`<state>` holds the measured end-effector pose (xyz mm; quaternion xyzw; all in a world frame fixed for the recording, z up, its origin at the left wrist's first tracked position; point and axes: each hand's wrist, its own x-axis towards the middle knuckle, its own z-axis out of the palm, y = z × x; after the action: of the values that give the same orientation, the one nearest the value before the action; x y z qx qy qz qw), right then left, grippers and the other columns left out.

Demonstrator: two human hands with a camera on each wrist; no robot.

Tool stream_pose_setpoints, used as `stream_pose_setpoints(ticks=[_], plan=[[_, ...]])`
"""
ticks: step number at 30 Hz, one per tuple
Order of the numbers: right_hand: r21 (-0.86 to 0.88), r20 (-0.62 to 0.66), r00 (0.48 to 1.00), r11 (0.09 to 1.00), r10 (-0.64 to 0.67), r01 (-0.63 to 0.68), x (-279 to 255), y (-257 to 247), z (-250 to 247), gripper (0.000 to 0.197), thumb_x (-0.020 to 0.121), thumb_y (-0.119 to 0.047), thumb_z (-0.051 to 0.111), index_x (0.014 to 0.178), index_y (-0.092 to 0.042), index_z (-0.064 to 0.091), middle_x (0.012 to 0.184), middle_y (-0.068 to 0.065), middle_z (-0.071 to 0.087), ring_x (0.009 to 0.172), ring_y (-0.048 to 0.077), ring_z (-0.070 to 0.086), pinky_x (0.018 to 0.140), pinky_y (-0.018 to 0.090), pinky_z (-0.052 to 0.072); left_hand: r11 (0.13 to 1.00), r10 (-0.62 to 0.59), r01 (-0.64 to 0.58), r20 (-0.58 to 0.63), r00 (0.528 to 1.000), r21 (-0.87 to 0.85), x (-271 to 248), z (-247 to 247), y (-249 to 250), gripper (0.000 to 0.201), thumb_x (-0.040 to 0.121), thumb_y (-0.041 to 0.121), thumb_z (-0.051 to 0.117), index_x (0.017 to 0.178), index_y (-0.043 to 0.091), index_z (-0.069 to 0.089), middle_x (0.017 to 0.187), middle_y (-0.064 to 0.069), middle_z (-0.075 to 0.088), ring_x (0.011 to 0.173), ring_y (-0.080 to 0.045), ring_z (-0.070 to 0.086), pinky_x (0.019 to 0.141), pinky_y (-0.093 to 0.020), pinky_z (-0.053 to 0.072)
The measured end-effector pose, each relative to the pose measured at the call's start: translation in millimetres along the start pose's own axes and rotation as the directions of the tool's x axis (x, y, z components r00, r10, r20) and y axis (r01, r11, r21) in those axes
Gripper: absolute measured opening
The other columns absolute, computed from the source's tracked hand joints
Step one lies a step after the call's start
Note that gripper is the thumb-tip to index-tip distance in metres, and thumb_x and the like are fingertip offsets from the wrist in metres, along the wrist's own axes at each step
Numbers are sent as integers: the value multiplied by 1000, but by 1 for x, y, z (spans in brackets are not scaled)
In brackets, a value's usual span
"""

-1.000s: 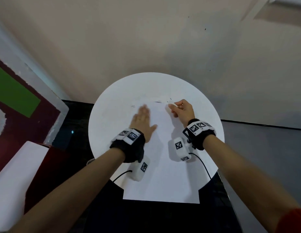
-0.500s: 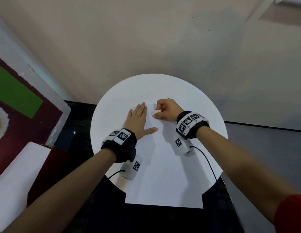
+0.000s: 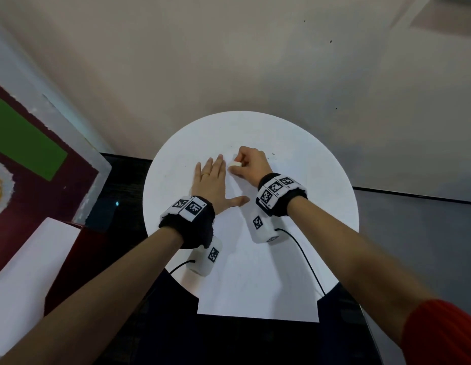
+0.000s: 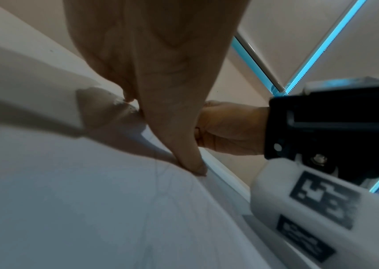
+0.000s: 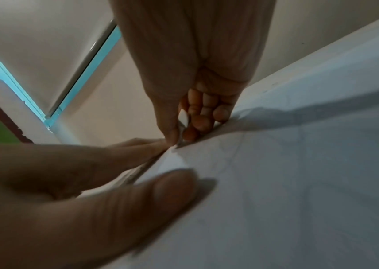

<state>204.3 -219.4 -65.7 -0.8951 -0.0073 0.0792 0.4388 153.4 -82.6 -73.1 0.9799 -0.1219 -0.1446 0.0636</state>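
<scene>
A white sheet of paper [image 3: 255,272] lies on a round white table [image 3: 321,167], its near edge hanging over the table's front. My left hand [image 3: 212,177] lies flat on the paper's upper left part, fingers straight and thumb spread out. Just right of its fingertips, my right hand [image 3: 242,164] is curled and pinches a small white eraser [image 3: 235,163] whose tip is down on the paper. In the right wrist view the eraser [image 5: 183,117] shows between thumb and curled fingers, with the left hand's fingers [image 5: 80,191] pressing the sheet close by.
A beige wall rises right behind the table. To the left stand a board with maroon and green areas [image 3: 26,154] and a white block [image 3: 26,272]. Cables [image 3: 305,256] from the wrist cameras trail over the paper. Dark floor lies under the table's front edge.
My right hand with the eraser has moved left along the paper's top edge, from its right corner to beside the left fingertips. The left hand has stayed flat on the sheet.
</scene>
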Motion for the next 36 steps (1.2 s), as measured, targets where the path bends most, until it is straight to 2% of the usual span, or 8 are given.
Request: stream_pose_setpoints(ticks=[12, 16, 20, 22, 28, 31, 34, 36], plan=[[-26, -106, 993, 998, 54, -57, 0, 8, -2, 33, 77, -6, 66, 63, -21, 40, 67, 1, 44, 66, 19, 43, 59, 26, 35, 999, -30, 30, -1, 1000, -9, 1, 5, -2, 116, 76, 84, 36, 153, 8, -6, 162, 0, -12, 149, -22, -9, 117, -49, -10], [-31, -55, 998, 999, 8, -10, -4, -1, 6, 36, 76, -4, 68, 61, -20, 40, 60, -3, 44, 59, 15, 43, 56, 24, 35, 1000, -21, 21, 17, 1000, 0, 1, 3, -1, 115, 77, 83, 38, 153, 8, -6, 162, -1, -12, 149, -22, -9, 118, -49, -10], [-39, -101, 994, 998, 44, -48, -1, 6, -3, 21, 80, -5, 65, 73, -13, 47, 65, -3, 43, 72, 18, 43, 65, 27, 35, 1000, -21, 21, 8, 1000, -2, 1, 4, -1, 117, 76, 84, 36, 153, 8, -6, 162, -1, -12, 149, -22, -9, 117, -49, -11], [-4, -18, 1000, 1000, 17, -17, -4, 8, -7, 27, 77, -4, 68, 67, -15, 45, 61, -1, 45, 65, 18, 44, 61, 28, 40, 1000, -21, 21, 8, 1000, 3, 1, 4, -2, 116, 77, 84, 36, 153, 8, -6, 162, -1, -12, 149, -23, -9, 117, -49, -11], [-46, -85, 996, 998, 29, -33, 3, 12, -18, 33, 76, -6, 67, 61, -21, 42, 59, -2, 43, 66, 21, 44, 64, 34, 45, 1000, 5, -5, 28, 1000, -1, 1, -1, -3, 104, 77, 84, 36, 154, 27, -3, 162, 0, -10, 149, -24, -8, 115, -52, -13], [-45, -1, 1000, 999, 6, -6, 1, 14, -22, 35, 74, -1, 68, 60, -19, 42, 57, 0, 44, 59, 19, 42, 61, 32, 43, 1000, 10, -11, 38, 999, 23, 5, -10, 0, 110, 76, 83, 42, 155, 17, 2, 162, -3, -2, 149, -25, -5, 116, -50, -11], [9, 136, 990, 1000, 23, -24, 1, 17, -31, 35, 72, 6, 69, 60, -15, 45, 56, 3, 44, 57, 20, 43, 64, 39, 52, 999, 32, -31, 30, 999, -24, 11, -16, 7, 113, 79, 72, 55, 152, 0, 7, 160, -11, 5, 148, -28, 1, 120, -43, 2], [-7, 83, 997, 1000, 4, -3, 3, 16, -28, 33, 72, 3, 70, 60, -16, 45, 59, 4, 48, 60, 20, 46, 65, 40, 53, 994, 60, -56, 46, 997, -98, 16, -18, 10, 112, 79, 63, 63, 150, -6, 8, 159, -16, 5, 147, -29, 6, 120, -37, 10]])
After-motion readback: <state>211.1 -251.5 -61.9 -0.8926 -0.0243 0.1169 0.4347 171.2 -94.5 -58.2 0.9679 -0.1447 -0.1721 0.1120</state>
